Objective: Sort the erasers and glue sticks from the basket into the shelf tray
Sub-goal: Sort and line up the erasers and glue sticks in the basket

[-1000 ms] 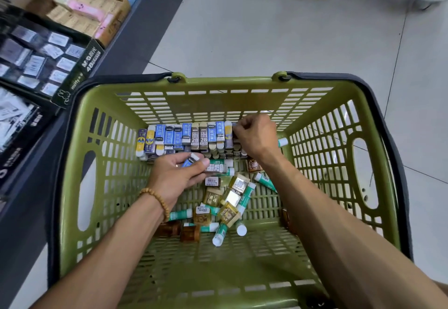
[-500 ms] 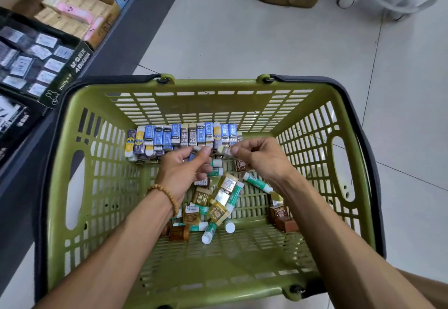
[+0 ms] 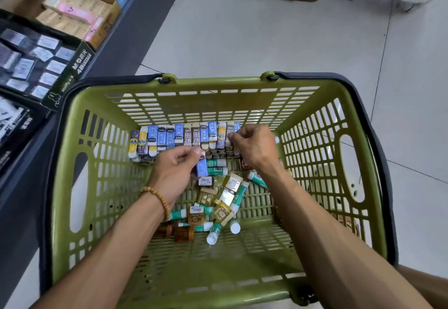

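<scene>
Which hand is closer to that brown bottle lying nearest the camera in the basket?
Left. The left hand is just above the brown bottle, wrist nearly over it. The right hand is farther, up by the eraser row.

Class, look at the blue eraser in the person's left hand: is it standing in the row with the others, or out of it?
Out: left hand pinches the blue eraser in front of the row.

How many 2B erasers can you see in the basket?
2. Both brown-sleeved 2B erasers stand side by side mid-row against the green plastic basket's far wall: one, one. The left hand and right hand may hide more.
</scene>
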### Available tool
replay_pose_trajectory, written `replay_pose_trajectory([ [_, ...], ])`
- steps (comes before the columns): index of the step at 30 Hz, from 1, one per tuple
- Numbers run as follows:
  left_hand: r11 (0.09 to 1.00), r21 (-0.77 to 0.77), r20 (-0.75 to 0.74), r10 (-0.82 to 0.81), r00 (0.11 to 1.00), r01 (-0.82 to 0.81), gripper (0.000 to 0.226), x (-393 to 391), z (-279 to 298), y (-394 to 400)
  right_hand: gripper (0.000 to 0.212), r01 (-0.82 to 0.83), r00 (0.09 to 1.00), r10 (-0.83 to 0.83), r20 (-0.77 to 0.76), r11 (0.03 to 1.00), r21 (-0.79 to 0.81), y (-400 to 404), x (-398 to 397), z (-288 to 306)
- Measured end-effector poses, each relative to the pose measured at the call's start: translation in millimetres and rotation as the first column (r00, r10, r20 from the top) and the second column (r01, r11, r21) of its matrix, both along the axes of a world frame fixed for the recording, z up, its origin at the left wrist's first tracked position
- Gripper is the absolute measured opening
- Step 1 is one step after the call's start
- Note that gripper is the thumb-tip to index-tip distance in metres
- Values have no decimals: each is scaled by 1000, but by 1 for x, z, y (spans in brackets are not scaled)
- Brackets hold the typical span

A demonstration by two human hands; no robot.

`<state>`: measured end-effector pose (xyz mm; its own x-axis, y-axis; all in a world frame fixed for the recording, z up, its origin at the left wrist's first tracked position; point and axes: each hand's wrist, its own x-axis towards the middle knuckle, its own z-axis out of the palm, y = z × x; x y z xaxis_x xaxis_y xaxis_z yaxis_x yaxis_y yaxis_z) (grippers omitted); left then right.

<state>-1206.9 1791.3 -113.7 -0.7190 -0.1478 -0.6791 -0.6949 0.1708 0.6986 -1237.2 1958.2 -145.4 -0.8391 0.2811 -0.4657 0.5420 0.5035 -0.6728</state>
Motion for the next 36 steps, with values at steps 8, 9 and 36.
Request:
replay_pose_trajectory([
  [8,986,136,-82,111,990,-99,5,-7,16,18,25,-184,956,269,116,860,-477,13,27,64],
  [9,983,161,-94,99,991,-83,5,-8,20,23,23,-205,953,283,106,865,-458,16,31,69],
  [36,240,-364,49,-960,276,900,40,49,-64,142,10,429,858,-488,-161,853,-298,186,93,111],
])
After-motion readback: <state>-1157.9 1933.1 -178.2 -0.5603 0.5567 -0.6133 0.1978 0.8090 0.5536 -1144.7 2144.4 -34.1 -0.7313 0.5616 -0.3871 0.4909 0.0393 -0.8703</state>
